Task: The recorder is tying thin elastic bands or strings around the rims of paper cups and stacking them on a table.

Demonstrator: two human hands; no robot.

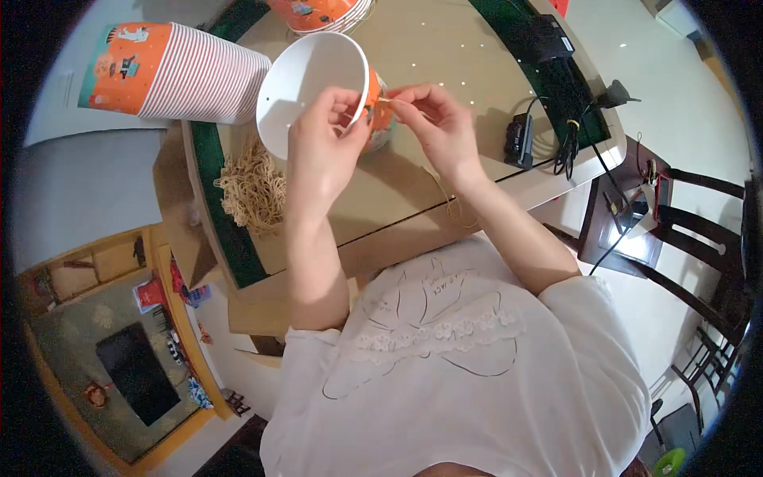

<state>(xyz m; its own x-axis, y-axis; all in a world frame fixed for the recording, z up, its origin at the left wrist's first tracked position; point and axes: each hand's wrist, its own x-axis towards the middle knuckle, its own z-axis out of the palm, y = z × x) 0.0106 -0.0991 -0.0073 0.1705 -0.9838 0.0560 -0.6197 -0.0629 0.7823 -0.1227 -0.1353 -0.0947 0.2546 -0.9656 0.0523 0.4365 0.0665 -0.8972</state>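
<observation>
A large paper bucket (278, 99), white inside and printed orange outside, lies tilted over the table with its mouth toward me. My left hand (324, 147) grips its right rim, the fingers curled inside and the thumb against the outer wall. Beside that wall, my right hand (439, 131) pinches a thin tan cord (385, 99) between thumb and fingertips. Under my right wrist, a length of similar cord (451, 208) hangs in a loop near the table edge. The exact spot where the cord meets the bucket is too small to make out.
A long stack of nested paper buckets (199, 75) lies at the left, with another stack (318, 14) at the far side. Tangled tan cords (253, 191) lie on the left. A black adapter (519, 141) and cables (567, 147) occupy the right; chairs (699, 238) stand beyond.
</observation>
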